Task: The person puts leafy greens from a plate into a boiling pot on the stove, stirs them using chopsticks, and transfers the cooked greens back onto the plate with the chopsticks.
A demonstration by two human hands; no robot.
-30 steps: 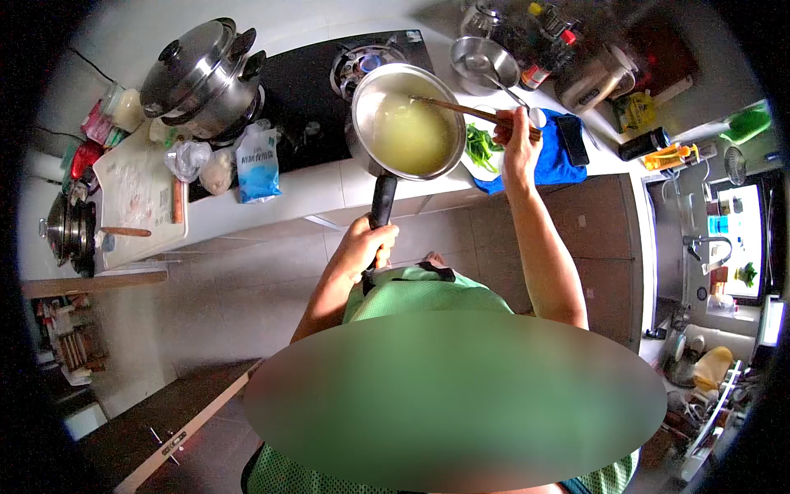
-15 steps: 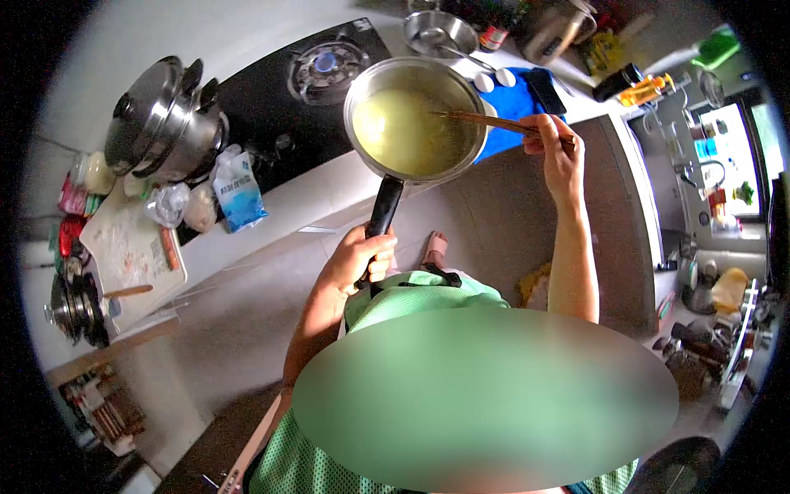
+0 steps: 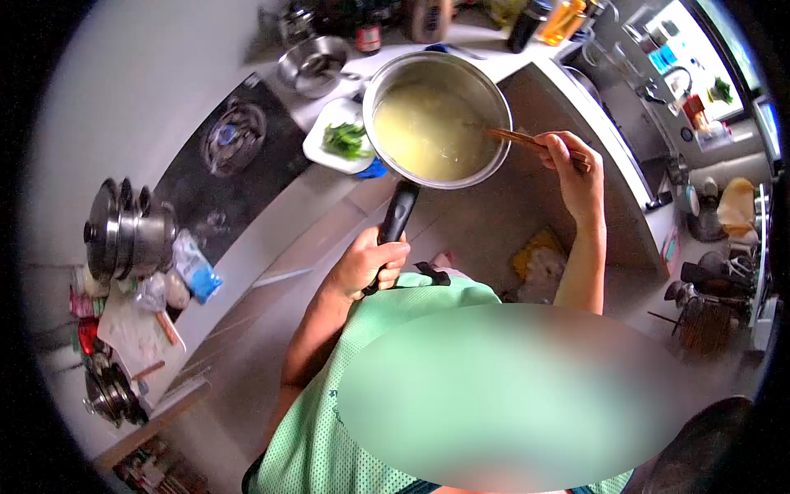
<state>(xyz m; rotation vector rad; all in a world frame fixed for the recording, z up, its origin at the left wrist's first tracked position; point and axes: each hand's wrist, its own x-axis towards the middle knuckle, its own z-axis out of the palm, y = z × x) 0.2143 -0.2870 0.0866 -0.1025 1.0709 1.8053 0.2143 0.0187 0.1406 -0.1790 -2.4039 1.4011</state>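
Note:
My left hand (image 3: 368, 265) is wrapped round the black handle of a steel pot (image 3: 504, 136), which is held up in the air off the stove. Pale yellow liquid (image 3: 432, 132) fills part of the pot. Wooden chopsticks (image 3: 527, 142) are gripped in my right hand (image 3: 580, 177), their tips inside the pot at its right side. Just left of the pot, partly hidden by it, a white dish (image 3: 325, 156) with green leaves (image 3: 346, 140) stands on the counter.
The stove (image 3: 234, 136) is at the upper left, with a small steel pan (image 3: 313, 67) behind the dish. A steamer pot (image 3: 132, 235), a blue-white bag (image 3: 197, 267) and a cutting board (image 3: 136, 333) lie left. Bottles (image 3: 368, 33) line the back; the sink (image 3: 580, 82) is right.
The view has turned right, and the pot has moved away from the stove with both hands. The dish of green leaves now shows beside it. Both grips are unchanged.

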